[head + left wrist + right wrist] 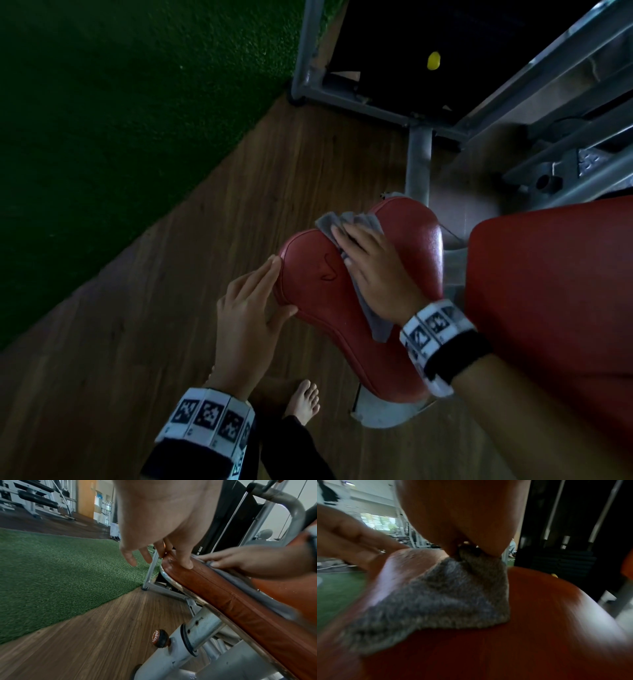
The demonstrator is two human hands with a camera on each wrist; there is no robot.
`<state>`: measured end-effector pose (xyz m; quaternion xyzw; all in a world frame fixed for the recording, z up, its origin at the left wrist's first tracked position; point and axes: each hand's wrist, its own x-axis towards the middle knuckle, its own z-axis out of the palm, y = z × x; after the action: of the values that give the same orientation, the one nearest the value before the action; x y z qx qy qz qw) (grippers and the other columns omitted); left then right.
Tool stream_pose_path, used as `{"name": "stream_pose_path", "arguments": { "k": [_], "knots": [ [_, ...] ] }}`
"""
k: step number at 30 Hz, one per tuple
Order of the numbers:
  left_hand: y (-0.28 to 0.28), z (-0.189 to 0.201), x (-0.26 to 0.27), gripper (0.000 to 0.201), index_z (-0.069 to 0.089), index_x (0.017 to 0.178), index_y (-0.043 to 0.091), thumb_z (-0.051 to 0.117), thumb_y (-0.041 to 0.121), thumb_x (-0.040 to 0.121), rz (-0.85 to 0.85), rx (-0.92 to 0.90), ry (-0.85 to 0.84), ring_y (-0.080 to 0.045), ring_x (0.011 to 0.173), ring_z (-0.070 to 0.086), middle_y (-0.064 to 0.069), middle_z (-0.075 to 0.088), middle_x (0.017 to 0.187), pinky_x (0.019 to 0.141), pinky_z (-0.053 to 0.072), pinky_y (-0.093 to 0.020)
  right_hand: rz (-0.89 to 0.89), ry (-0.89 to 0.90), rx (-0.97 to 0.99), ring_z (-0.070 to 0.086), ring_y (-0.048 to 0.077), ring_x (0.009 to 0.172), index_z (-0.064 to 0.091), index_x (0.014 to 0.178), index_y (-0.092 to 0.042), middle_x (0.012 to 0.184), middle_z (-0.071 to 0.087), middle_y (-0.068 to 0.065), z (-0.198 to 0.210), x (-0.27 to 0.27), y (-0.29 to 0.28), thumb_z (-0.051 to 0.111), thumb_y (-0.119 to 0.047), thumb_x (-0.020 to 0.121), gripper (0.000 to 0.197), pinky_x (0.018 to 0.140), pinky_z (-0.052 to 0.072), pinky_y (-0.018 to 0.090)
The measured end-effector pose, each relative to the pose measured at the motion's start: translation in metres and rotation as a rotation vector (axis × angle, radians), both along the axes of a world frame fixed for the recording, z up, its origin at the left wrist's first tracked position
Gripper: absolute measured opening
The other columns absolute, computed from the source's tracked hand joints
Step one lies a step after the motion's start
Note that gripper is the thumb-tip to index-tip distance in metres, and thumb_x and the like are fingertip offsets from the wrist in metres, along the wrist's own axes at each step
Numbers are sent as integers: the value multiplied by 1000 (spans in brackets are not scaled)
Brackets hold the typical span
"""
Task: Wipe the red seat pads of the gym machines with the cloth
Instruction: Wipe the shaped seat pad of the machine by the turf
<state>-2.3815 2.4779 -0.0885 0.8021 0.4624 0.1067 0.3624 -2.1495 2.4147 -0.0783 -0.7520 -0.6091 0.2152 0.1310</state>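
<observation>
A red heart-shaped seat pad (318,284) (223,588) (530,635) sits on a grey metal post. A grey cloth (342,222) (445,599) (243,585) lies along its middle. My right hand (370,267) (240,559) presses flat on the cloth with straight fingers. My left hand (253,301) (163,550) rests with straight fingers against the pad's left edge, thumb on its side. A second, larger red pad (548,308) stands to the right.
The grey machine frame (418,161) and a dark weight stack (411,51) with a yellow pin stand behind the seat. An adjustment knob (159,638) juts from the seat post. Green turf (120,102) covers the left; wooden floor (171,274) and my bare foot (303,401) lie below.
</observation>
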Motion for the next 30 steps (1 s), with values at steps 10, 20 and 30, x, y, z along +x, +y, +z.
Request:
{"name": "stream_pose_path", "arguments": {
  "k": [10, 20, 30],
  "knots": [
    [7, 1, -1, 77, 44, 146, 29, 77, 37, 78, -33, 11, 56, -16, 129, 41, 14, 45, 149, 95, 31, -36, -84, -173, 31, 42, 27, 115, 39, 146, -19, 139, 38, 6, -2, -72, -92, 50, -5, 79, 69, 95, 47, 42],
    [8, -1, -1, 74, 48, 144, 29, 77, 38, 77, -25, 24, 43, -17, 127, 44, 13, 48, 147, 91, 29, -35, -68, -166, 36, 43, 22, 117, 42, 146, -23, 139, 41, 3, -1, -73, -67, 64, -9, 89, 62, 103, 38, 33],
    [6, -2, 0, 76, 48, 144, 30, 79, 37, 75, 3, 14, 33, -18, 127, 46, 14, 48, 146, 92, 31, -35, -136, -179, 12, 38, 20, 116, 33, 150, -29, 136, 37, 0, 4, -72, -58, 51, -23, 94, 59, 103, 32, 33]
  ]
}}
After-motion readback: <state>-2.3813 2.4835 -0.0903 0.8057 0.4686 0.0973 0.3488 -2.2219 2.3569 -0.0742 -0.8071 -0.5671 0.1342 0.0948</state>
